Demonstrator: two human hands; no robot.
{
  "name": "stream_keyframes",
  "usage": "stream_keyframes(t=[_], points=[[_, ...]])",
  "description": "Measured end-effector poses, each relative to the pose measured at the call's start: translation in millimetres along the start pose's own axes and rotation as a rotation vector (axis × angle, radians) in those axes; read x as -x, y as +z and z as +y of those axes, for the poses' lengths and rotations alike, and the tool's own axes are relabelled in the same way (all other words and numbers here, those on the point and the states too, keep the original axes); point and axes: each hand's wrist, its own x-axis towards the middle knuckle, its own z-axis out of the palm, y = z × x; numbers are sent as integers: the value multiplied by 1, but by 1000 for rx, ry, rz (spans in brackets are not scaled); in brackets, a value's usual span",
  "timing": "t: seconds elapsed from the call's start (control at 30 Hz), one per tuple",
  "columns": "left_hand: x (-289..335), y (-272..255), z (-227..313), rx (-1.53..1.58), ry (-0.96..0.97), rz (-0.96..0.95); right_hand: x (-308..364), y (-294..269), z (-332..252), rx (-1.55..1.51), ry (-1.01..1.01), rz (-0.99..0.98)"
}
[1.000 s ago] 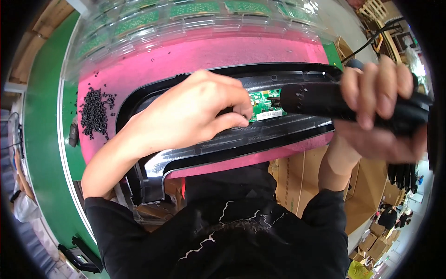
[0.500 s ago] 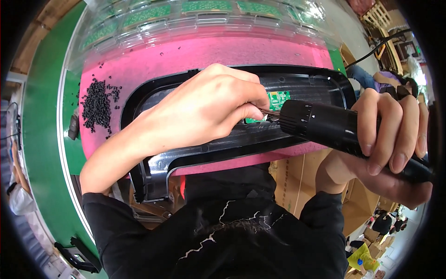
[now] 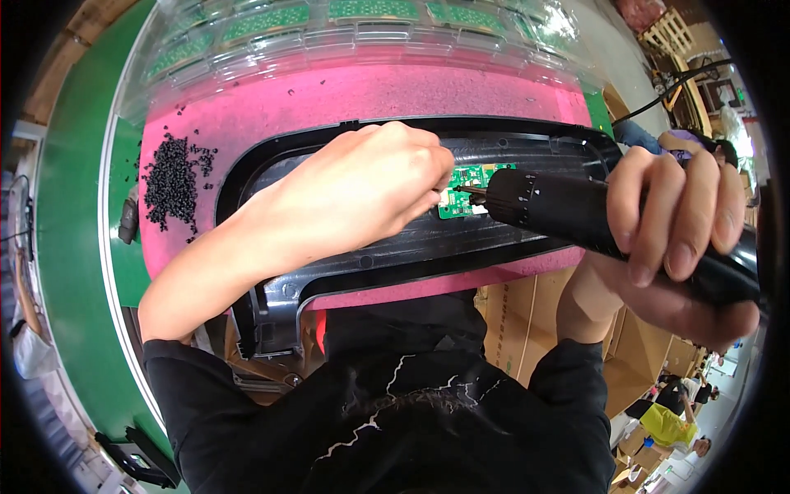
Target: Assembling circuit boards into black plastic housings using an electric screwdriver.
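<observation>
My right hand (image 3: 679,214) is wrapped round a black electric screwdriver (image 3: 564,210), held nearly level with its bit pointing left. The bit's tip hangs over a small green circuit board (image 3: 473,178), which lies inside a long black plastic housing (image 3: 395,262). I cannot tell whether the tip touches the board. Just left of the tip, my left hand (image 3: 374,177) hovers at the board's left edge. Its fingers are closed together, and whatever they pinch is hidden from view.
A heap of small black screws (image 3: 170,183) lies left of the housing on the pink mat (image 3: 329,92), with a few strays around. Clear plastic trays (image 3: 354,41) of green boards stand at the back. Cardboard boxes (image 3: 535,321) sit below the table's right side. Other people are farther off.
My left hand has drawn slightly left, away from the screwdriver's bit, uncovering more of the board. The screwdriver and my right hand have shifted a little left.
</observation>
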Motion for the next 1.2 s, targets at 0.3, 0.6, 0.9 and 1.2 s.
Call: stream_keyframes(t=[0.3, 0.6, 0.9, 1.2], points=[[8, 5, -11, -62, -103, 57, -4, -13, 34, 115, 102, -29], [11, 5, -14, -78, -93, 110, -5, -9, 46, 137, 162, 58], [14, 0, -14, -114, -58, 142, -21, -1, 56, 135, 327, 59], [8, -5, -10, -163, -170, 75, -27, -2, 67, 35, 235, -113]])
